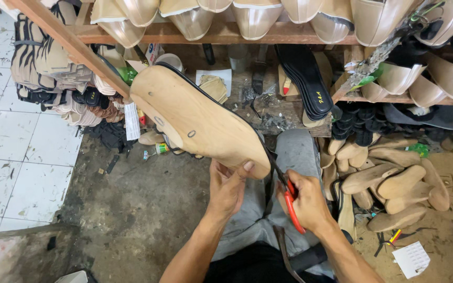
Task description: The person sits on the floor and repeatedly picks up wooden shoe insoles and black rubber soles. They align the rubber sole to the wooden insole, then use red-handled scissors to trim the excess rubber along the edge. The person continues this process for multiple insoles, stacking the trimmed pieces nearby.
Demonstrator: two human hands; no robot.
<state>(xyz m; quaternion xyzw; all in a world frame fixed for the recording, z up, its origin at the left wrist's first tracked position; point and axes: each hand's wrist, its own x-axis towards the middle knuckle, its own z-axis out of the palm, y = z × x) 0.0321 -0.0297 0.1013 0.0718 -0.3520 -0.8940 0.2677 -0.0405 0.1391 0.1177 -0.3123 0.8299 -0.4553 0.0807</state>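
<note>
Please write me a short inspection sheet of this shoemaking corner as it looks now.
Surface: stained concrete floor; white tiles at left.
Job's things: wooden shoe form with a dark strip along its edge; red-handled tool.
Clutter: pile of wooden forms, stacked black soles, paper scraps.
Hands: left hand grips the shoe form; right hand holds the tool.
Cables: nothing seen.
Surroundings: wooden shelf with beige shoe parts.
</note>
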